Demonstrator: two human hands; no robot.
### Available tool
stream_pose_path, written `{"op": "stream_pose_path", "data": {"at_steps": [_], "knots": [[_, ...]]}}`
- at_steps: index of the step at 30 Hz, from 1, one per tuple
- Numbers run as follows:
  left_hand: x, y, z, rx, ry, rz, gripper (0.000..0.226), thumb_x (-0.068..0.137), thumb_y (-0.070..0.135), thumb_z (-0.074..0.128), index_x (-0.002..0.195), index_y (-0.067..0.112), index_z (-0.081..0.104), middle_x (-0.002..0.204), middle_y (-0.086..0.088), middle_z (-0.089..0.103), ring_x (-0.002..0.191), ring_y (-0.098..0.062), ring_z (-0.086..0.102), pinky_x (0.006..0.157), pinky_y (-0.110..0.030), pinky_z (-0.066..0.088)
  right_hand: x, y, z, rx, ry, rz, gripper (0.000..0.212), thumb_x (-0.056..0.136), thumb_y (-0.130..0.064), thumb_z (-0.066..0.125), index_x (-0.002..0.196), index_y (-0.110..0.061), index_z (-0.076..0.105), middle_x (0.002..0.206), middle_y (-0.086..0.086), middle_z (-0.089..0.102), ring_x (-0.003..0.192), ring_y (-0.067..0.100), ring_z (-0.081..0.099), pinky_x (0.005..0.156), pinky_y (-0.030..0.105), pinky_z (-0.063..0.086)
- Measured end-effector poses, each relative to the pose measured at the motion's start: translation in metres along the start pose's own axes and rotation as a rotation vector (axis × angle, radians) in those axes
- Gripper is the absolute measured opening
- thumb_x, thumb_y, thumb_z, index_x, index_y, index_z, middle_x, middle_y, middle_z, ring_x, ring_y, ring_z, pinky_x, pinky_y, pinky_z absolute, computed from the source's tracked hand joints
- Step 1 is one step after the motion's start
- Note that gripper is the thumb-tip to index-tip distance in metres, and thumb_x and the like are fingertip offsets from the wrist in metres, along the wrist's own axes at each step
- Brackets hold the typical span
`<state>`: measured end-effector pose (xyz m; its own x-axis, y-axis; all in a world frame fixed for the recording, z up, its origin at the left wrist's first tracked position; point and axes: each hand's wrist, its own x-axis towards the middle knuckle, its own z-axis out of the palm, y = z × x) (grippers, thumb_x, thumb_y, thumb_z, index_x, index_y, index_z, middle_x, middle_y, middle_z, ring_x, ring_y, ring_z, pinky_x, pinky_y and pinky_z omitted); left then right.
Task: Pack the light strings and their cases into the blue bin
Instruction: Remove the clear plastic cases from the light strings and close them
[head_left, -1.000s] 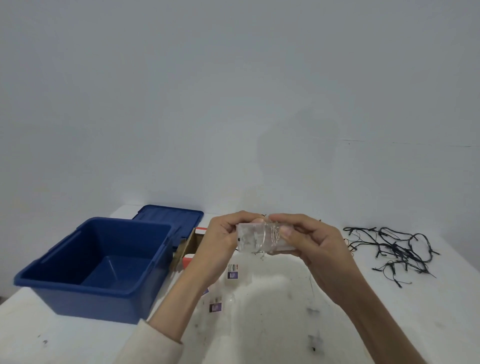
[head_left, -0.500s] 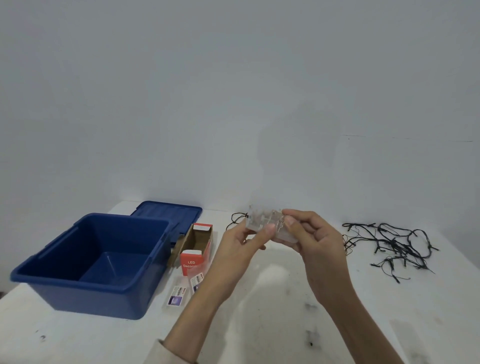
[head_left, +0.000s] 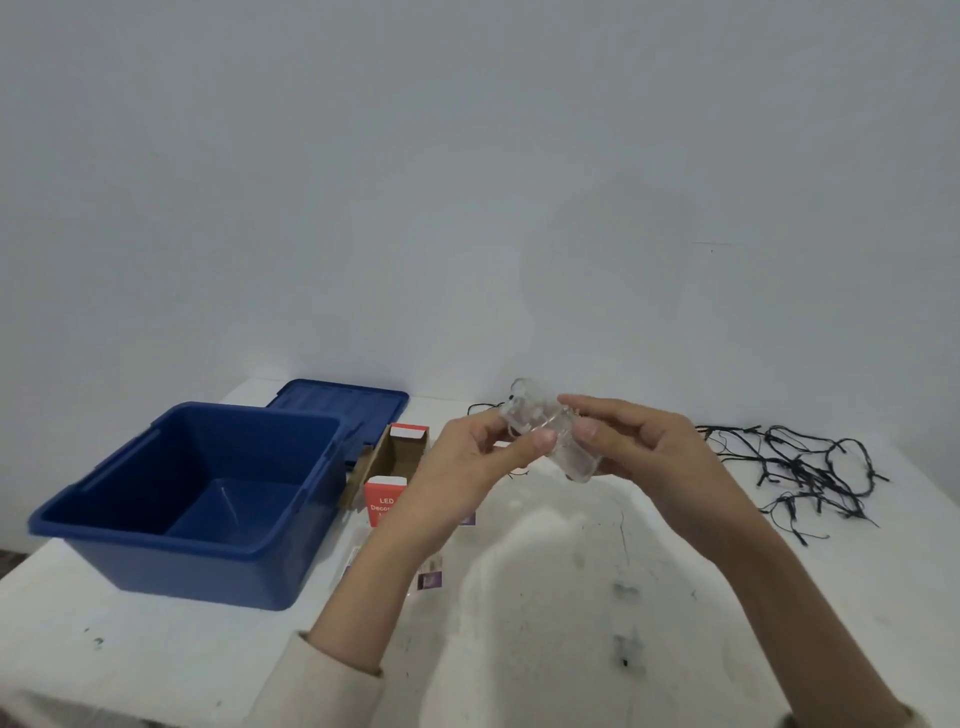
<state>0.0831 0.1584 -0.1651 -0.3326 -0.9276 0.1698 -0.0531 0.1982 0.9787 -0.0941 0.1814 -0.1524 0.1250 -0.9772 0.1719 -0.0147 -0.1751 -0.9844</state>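
Observation:
Both hands hold a clear plastic case (head_left: 550, 431) with thin wire wound round it, above the middle of the white table (head_left: 519, 623). My left hand (head_left: 467, 467) pinches its near side with the thumb. My right hand (head_left: 644, 457) grips its right end. The blue bin (head_left: 192, 499) stands open and empty at the left. An open red and white LED box (head_left: 392, 467) lies beside the bin. A tangled black light string (head_left: 810, 473) lies at the right. Another dark wire (head_left: 480, 408) shows behind the case.
The bin's blue lid (head_left: 343, 410) lies flat behind the bin near the wall. Small labelled packets (head_left: 430, 577) lie on the table under my left forearm. Dark smudges mark the table near the front. The table's left edge runs close to the bin.
The clear case has tilted, its left end now raised toward the wall. My left hand shifted right and uncovered the LED box. The view has tipped slightly.

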Motion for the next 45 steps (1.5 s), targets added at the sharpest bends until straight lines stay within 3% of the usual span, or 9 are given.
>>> {"op": "stream_pose_path", "data": {"at_steps": [8,11,18,22,24,26,30,40,45], "knots": [[0.002,-0.021,-0.012,-0.180,0.037,-0.141,0.045,0.074,0.031,0.071,0.099,-0.007,0.068,0.102,-0.021,0.067,0.088,-0.017,0.060,0.079,-0.021,0.049,0.012,0.013,0.011,0.059,-0.124,0.128,0.024,0.082,-0.017,0.061,0.101,-0.009,0.072,0.096,0.008,0.074,0.081,0.016,0.068,0.070,0.026,0.057],[-0.004,-0.036,-0.016,-0.235,0.080,-0.220,0.047,0.071,0.032,0.065,0.104,-0.002,0.068,0.110,-0.020,0.067,0.092,-0.017,0.058,0.077,-0.022,0.046,0.017,0.036,0.024,0.099,-0.083,0.214,0.023,0.088,-0.009,0.059,0.106,0.000,0.068,0.092,0.014,0.073,0.077,0.019,0.069,0.069,0.028,0.058],[-0.024,-0.054,-0.033,0.174,0.142,-0.323,0.030,0.076,0.051,0.059,0.094,0.031,0.073,0.090,0.010,0.071,0.084,-0.010,0.059,0.073,-0.022,0.048,0.019,0.072,0.043,0.107,-0.147,0.359,0.023,0.089,-0.010,0.059,0.093,0.011,0.067,0.080,0.014,0.071,0.069,0.022,0.066,0.066,0.030,0.057],[-0.033,-0.079,-0.045,0.536,0.376,-0.276,0.017,0.095,0.035,0.049,0.095,0.031,0.065,0.092,0.005,0.061,0.080,-0.007,0.056,0.065,-0.009,0.043,0.018,0.087,0.054,0.151,-0.092,0.426,0.026,0.088,-0.010,0.061,0.085,0.016,0.065,0.083,0.021,0.068,0.063,0.024,0.065,0.064,0.031,0.057],[-0.040,-0.100,-0.054,0.823,0.433,-0.312,0.029,0.097,0.026,0.044,0.124,0.024,0.055,0.120,0.002,0.057,0.104,-0.011,0.054,0.083,-0.013,0.042,0.017,0.091,0.057,0.152,-0.089,0.427,0.020,0.087,-0.010,0.062,0.075,0.004,0.069,0.077,0.014,0.070,0.061,0.022,0.065,0.067,0.033,0.059],[-0.047,-0.118,-0.059,0.959,0.273,-0.427,0.047,0.095,0.024,0.044,0.141,0.026,0.031,0.144,-0.003,0.039,0.131,-0.024,0.036,0.105,-0.033,0.034,0.016,0.094,0.059,0.163,-0.102,0.424,0.021,0.087,-0.009,0.062,0.070,-0.001,0.070,0.077,0.013,0.070,0.062,0.020,0.065,0.069,0.034,0.059],[-0.051,-0.136,-0.062,1.008,0.127,-0.637,0.069,0.094,0.029,0.046,0.148,0.029,0.003,0.157,-0.006,0.009,0.144,-0.034,0.008,0.115,-0.047,0.016,0.014,0.098,0.061,0.164,-0.158,0.430,0.018,0.087,-0.010,0.061,0.079,0.002,0.071,0.080,0.015,0.070,0.068,0.020,0.065,0.067,0.032,0.058],[-0.049,-0.155,-0.071,0.950,0.361,-0.695,0.068,0.091,0.036,0.053,0.145,0.026,0.013,0.143,-0.011,0.040,0.128,-0.032,0.042,0.103,-0.043,0.043,0.005,0.096,0.059,0.171,-0.126,0.412,0.021,0.087,-0.009,0.061,0.072,-0.002,0.072,0.084,0.015,0.069,0.069,0.023,0.064,0.065,0.031,0.057],[-0.054,-0.120,-0.062,1.180,0.596,-0.419,0.067,0.096,0.023,0.050,0.148,0.019,0.009,0.138,-0.014,0.038,0.118,-0.030,0.051,0.094,-0.036,0.047,0.007,0.087,0.059,0.210,-0.032,0.357,0.016,0.087,-0.010,0.061,0.077,-0.004,0.072,0.081,0.011,0.072,0.071,0.020,0.067,0.067,0.031,0.058]]}}
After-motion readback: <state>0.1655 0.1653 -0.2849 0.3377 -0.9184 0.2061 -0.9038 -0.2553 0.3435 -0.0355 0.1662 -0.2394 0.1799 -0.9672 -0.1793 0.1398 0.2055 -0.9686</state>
